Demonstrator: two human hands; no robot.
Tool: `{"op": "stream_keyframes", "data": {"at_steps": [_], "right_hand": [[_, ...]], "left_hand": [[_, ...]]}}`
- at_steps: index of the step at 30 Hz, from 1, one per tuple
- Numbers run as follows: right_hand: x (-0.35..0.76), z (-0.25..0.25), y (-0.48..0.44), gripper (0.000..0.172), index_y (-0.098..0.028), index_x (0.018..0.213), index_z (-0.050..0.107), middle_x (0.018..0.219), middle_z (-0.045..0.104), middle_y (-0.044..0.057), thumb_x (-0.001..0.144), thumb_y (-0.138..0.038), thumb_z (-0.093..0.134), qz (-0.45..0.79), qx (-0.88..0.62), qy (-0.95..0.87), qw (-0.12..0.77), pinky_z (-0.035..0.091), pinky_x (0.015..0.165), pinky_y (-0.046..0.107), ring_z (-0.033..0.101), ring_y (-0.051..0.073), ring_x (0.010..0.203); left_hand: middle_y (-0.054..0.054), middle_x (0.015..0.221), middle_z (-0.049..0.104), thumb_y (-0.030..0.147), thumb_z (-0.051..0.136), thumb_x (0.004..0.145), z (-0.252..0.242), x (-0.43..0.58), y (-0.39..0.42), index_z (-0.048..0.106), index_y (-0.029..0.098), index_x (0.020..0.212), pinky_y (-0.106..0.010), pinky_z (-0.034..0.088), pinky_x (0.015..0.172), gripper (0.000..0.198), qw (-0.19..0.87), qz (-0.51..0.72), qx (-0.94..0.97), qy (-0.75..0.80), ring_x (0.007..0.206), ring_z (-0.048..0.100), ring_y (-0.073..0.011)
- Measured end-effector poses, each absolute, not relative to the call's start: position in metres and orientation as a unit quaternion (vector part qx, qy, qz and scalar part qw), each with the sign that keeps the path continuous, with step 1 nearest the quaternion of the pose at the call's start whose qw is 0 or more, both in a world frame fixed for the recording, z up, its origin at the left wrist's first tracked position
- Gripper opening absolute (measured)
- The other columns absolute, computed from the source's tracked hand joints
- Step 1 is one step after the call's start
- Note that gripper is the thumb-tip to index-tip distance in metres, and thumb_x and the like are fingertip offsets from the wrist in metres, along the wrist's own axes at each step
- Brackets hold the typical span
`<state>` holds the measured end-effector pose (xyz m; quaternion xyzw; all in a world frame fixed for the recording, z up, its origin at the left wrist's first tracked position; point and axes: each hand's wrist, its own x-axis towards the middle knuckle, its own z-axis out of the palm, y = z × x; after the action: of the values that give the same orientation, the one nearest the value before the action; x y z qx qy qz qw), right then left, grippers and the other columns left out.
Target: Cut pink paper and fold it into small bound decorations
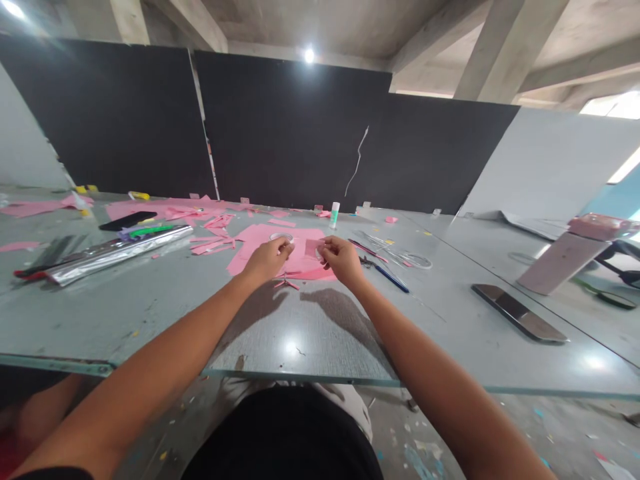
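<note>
My left hand (pixel 267 260) is closed, with its fingertips on what looks like a roll of clear tape (pixel 281 236). My right hand (pixel 343 259) pinches a small pink paper piece (pixel 313 249), a short gap to the right of the left fingers. Both hands are above larger pink paper sheets (pixel 253 239) lying on the grey table (pixel 300 340). Just below the sheets' front edge lie thin pink strips (pixel 287 284) that cross one another. Right of my right hand are blue-handled pliers (pixel 391 278) and loose pale wire (pixel 419 260).
A glue stick (pixel 335 215) stands behind the sheets. Leftward lie pink scraps (pixel 213 243), a foil roll (pixel 120 257) and a black phone (pixel 129 221). On the right are another phone (pixel 517 312) and a pink box-like object (pixel 563 261). A black panel (pixel 290 133) rises at the back.
</note>
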<state>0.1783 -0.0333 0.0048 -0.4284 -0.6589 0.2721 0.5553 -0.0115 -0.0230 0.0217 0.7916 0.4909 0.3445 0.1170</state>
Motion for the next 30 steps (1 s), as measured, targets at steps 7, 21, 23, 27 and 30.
{"op": "stream_keyframes", "data": {"at_steps": [7,21,23,27,30], "right_hand": [[0.179,-0.003,-0.029,0.015,-0.018,0.083,0.057,0.058,0.052,-0.005,0.069,-0.021,0.054,0.273,-0.487,-0.647,0.519,0.043,0.038,0.018,0.051,0.008,0.046],[0.174,-0.001,-0.032,0.024,-0.019,0.082,0.053,0.055,0.052,-0.006,0.063,-0.032,0.061,0.396,-0.426,-0.634,0.51,0.046,0.04,0.022,0.051,0.009,0.044],[0.175,0.0,-0.031,0.026,-0.019,0.09,0.055,0.062,0.056,-0.004,0.067,-0.03,0.057,0.359,-0.445,-0.642,0.512,0.048,0.045,0.024,0.054,0.011,0.051],[0.192,0.007,-0.03,0.026,-0.019,0.091,0.063,0.084,0.064,0.003,0.072,-0.017,0.045,0.137,-0.525,-0.685,0.486,0.049,0.07,0.029,0.058,0.014,0.071],[0.207,0.013,-0.033,0.025,-0.017,0.07,0.066,0.09,0.065,0.01,0.075,-0.015,0.041,0.003,-0.62,-0.693,0.367,0.044,0.081,0.036,0.058,0.022,0.087]], "left_hand": [[-0.006,0.089,0.069,0.045,0.058,0.072,0.017,-0.026,-0.019,0.064,0.022,0.073,-0.026,0.036,0.061,0.024,0.028,0.107,0.785,0.609,0.078,0.06,-0.0211],[-0.002,0.067,0.06,0.037,0.059,0.073,0.014,-0.005,-0.011,0.062,0.015,0.076,-0.023,0.041,0.053,0.022,0.309,0.403,0.771,0.384,0.053,0.053,-0.0115],[0.0,0.059,0.056,0.037,0.057,0.075,0.013,-0.005,-0.012,0.058,0.016,0.067,-0.022,0.039,0.05,0.023,0.287,0.42,0.768,0.389,0.048,0.049,-0.0098],[0.002,0.055,0.056,0.037,0.053,0.078,0.013,-0.012,-0.01,0.056,0.017,0.067,-0.021,0.034,0.047,0.022,0.21,0.432,0.757,0.443,0.044,0.046,-0.0092],[0.002,0.055,0.058,0.038,0.053,0.078,0.013,-0.016,-0.009,0.057,0.018,0.068,-0.022,0.033,0.049,0.023,0.174,0.432,0.757,0.458,0.046,0.047,-0.0099]]}}
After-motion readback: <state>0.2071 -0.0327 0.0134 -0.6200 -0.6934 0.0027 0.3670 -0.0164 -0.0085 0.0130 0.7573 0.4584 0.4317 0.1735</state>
